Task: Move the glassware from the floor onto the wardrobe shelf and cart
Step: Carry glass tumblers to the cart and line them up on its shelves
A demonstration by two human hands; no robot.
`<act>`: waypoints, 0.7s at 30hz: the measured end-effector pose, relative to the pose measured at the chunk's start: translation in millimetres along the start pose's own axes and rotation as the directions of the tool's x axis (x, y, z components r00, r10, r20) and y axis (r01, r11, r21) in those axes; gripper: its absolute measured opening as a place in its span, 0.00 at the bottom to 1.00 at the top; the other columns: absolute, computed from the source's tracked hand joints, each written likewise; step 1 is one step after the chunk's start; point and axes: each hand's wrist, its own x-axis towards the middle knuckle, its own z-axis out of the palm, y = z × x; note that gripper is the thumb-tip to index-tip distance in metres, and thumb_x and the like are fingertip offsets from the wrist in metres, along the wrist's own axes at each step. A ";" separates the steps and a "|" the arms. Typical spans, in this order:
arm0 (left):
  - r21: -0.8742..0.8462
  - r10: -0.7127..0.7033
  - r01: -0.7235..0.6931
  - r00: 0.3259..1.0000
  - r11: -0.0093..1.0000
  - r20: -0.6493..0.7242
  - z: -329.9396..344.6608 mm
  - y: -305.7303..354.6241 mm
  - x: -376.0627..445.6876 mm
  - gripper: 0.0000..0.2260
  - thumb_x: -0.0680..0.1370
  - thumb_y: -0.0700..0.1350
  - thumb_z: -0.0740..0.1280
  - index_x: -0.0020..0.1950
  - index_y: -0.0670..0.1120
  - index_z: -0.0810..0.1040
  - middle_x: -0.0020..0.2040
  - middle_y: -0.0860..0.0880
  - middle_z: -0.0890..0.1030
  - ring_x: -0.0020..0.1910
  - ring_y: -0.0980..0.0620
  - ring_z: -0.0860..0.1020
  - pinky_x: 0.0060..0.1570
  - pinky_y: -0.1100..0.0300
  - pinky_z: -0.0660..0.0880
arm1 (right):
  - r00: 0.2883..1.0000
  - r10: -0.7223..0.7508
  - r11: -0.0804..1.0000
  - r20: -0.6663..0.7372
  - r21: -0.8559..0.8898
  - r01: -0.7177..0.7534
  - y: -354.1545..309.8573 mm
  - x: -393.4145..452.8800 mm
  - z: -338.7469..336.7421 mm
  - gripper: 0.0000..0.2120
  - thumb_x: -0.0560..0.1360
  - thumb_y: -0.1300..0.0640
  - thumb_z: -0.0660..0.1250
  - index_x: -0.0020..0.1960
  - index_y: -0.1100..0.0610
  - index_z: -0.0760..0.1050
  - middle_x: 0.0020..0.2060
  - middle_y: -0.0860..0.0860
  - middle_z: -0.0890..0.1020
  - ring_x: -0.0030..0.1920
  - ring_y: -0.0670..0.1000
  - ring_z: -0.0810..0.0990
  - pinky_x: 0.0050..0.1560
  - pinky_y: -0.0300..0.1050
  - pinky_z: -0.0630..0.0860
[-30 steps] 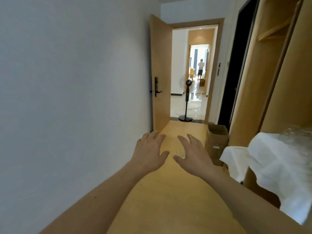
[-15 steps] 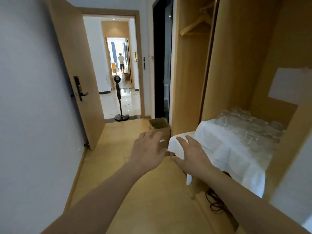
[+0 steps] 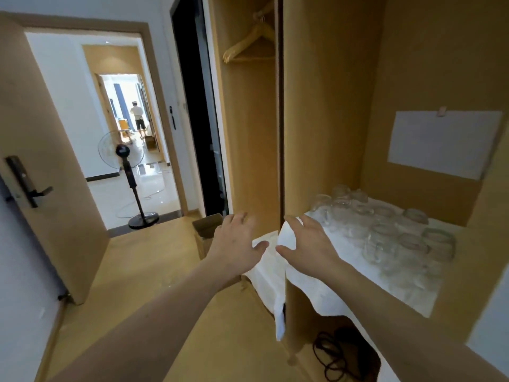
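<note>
Several clear glass jars and cups (image 3: 385, 230) stand on a white cloth (image 3: 316, 288) that covers the wardrobe shelf (image 3: 468, 244) on the right. The cloth's corner hangs over the shelf's front edge. Both of my arms reach forward at shelf height. My left hand (image 3: 234, 244) is open and empty, fingers apart, just left of the cloth's corner. My right hand (image 3: 305, 241) is open and empty too, hovering over the cloth's near corner, left of the glasses. No glassware on the floor is in view, and no cart.
An open cardboard box (image 3: 205, 232) sits on the wooden floor by the wardrobe. Black cables (image 3: 338, 354) lie under the shelf. A wooden hanger (image 3: 248, 42) hangs in the left compartment. A standing fan (image 3: 129, 172) and a distant person are beyond the open door (image 3: 41, 166).
My view has swung right, from the hallway to the wardrobe shelf with the glasses. Both hands stayed open and empty, now near the cloth's corner.
</note>
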 end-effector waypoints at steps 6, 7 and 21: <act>-0.001 0.066 -0.066 0.997 0.998 0.039 21.2 36.1 102.3 0.28 0.81 0.60 0.63 0.77 0.49 0.63 0.79 0.47 0.62 0.78 0.43 0.59 0.75 0.44 0.62 | 0.998 0.053 0.998 -0.027 0.017 -0.052 62.8 79.8 -12.7 0.34 0.77 0.40 0.65 0.79 0.48 0.58 0.78 0.52 0.60 0.78 0.56 0.56 0.74 0.51 0.61; -0.007 0.089 -0.088 0.995 0.996 0.054 26.5 41.8 116.5 0.28 0.81 0.59 0.63 0.78 0.50 0.63 0.79 0.47 0.63 0.77 0.42 0.59 0.75 0.44 0.62 | 0.997 0.067 0.998 -0.033 0.023 -0.066 72.9 89.6 -13.7 0.34 0.77 0.40 0.65 0.79 0.48 0.58 0.78 0.51 0.61 0.78 0.56 0.56 0.74 0.51 0.62; -0.133 0.414 -0.398 0.900 0.908 0.133 118.2 108.5 293.0 0.26 0.78 0.60 0.65 0.74 0.54 0.68 0.72 0.50 0.70 0.69 0.43 0.68 0.66 0.47 0.70 | 0.935 0.326 0.945 -0.140 0.030 -0.325 194.1 180.8 -17.1 0.32 0.75 0.42 0.68 0.75 0.49 0.65 0.75 0.51 0.66 0.74 0.56 0.63 0.71 0.48 0.65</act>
